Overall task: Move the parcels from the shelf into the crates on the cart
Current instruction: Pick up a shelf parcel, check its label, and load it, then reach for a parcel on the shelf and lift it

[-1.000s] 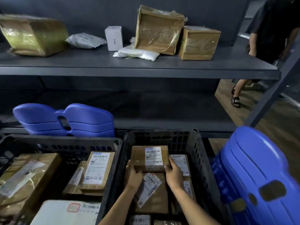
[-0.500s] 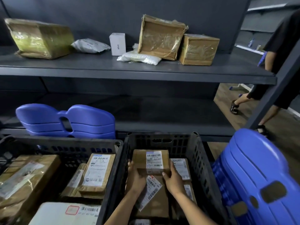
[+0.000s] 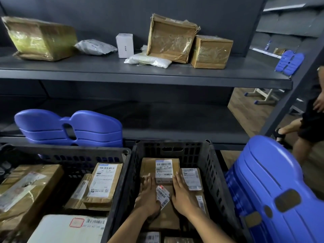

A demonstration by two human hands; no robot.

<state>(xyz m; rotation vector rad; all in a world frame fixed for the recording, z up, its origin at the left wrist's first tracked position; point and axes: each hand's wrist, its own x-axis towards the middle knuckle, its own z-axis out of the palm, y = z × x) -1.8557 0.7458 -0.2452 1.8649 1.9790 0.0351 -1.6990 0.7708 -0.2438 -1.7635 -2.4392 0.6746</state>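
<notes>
Head view, shelf point(image 3: 140, 74): is standing beyond the right crate point(image 3: 215, 172), carrying unmoved parcels point(image 3: 171, 39).
Right crate: is holding the labelled parcel point(image 3: 164, 170) flat against its far wall, long axis running left-right.
Left hand point(image 3: 148, 195): is resting straight fingers on the parcel's near-left edge, gripping nothing.
Right hand point(image 3: 182, 195): is touching its right side, fingers straight; both equally near.

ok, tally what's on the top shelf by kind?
Brown cardboard boxes: 3
Small white box: 1
Plastic bags: 2
Total: 6
</notes>
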